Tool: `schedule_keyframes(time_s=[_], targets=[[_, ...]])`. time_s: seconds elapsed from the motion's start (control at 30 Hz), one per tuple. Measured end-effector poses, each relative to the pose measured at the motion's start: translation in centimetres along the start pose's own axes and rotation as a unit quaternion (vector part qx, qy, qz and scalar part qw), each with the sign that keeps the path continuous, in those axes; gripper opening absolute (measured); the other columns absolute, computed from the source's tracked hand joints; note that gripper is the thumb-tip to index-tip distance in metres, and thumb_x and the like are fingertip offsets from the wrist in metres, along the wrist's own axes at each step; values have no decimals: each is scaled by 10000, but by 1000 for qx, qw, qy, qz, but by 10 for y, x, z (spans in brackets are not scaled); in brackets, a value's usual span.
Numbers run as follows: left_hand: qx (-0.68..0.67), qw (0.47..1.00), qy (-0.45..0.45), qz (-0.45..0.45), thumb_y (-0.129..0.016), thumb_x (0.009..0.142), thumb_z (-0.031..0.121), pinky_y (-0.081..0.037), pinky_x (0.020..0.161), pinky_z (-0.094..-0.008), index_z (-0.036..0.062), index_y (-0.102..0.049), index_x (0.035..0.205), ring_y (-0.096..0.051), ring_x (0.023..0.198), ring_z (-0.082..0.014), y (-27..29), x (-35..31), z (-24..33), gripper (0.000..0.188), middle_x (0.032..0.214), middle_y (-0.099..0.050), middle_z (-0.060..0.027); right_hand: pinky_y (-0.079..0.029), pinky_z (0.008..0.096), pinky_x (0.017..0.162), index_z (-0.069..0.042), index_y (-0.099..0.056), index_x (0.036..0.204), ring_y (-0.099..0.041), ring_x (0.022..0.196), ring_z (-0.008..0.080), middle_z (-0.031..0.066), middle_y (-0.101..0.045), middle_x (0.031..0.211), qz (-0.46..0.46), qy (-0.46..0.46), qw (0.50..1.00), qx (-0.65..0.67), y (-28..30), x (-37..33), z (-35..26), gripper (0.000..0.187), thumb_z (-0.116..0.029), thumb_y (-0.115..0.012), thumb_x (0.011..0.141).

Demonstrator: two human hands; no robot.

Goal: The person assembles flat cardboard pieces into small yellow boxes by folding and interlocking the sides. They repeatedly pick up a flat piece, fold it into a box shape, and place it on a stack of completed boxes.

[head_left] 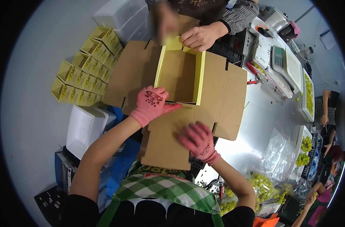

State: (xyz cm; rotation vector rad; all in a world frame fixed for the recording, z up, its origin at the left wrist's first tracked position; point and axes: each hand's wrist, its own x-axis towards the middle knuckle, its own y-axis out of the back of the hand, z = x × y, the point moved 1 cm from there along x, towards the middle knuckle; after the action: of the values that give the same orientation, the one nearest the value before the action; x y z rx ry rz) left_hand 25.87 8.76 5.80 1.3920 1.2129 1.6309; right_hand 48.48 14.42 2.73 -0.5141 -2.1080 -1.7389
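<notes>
Yellow cartons stand stacked nearby; a co-worker's hand crowds the open box the left hand grips, the right hand spread.

Box sits on the cardboard sheet, mid-view; left hand at its near-left corner, right hand over the sheet's near flap, co-worker's hands at the box's far end. Left of sheet: stacked cartons, bins behind them, container in front. Right: table, pruners just beside the sheet, scale farther back, tray with grapes right of that. Bagged grapes near right, either side of right forearm.
</notes>
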Motion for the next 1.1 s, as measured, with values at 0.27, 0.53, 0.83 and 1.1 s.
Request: schedule_keyframes(time_s=[0.27,0.53,0.83,1.1], targets=[[-667,728,17,-159,-599,858,383,-499,796,-346,97,-593,1161,-607,884,-339,26,15,-37,417,976,-646,-102,-440,453,883,-15,-568,1169,-580,912,329,115,-609,946,265,-213,937,78,-24,62,55,399,-201,-609,818],[-457,861,169,142,-630,854,150,-444,888,-383,14,-437,1294,-561,1046,-339,-12,5,-1,500,1238,-541,-146,-446,368,844,-38,-458,1305,-535,973,283,140,-521,1098,368,-327,865,90,-36,92,48,612,-53,-682,736],[-162,985,1,61,-713,711,392,-298,1035,-488,107,-622,1136,-419,1224,-318,1,4,-14,519,1185,-591,-53,-247,484,1101,-36,-417,1320,-354,1297,311,147,-402,1363,-177,-74,978,-83,27,100,71,754,-275,-726,675],[61,934,-190,-296,-656,751,351,-220,1075,-485,75,-611,1022,-490,1151,-255,15,35,-16,389,963,-626,-59,-308,431,1075,-86,-591,1028,-589,965,212,66,-640,932,-316,21,948,-10,19,115,89,433,-239,-723,645]])
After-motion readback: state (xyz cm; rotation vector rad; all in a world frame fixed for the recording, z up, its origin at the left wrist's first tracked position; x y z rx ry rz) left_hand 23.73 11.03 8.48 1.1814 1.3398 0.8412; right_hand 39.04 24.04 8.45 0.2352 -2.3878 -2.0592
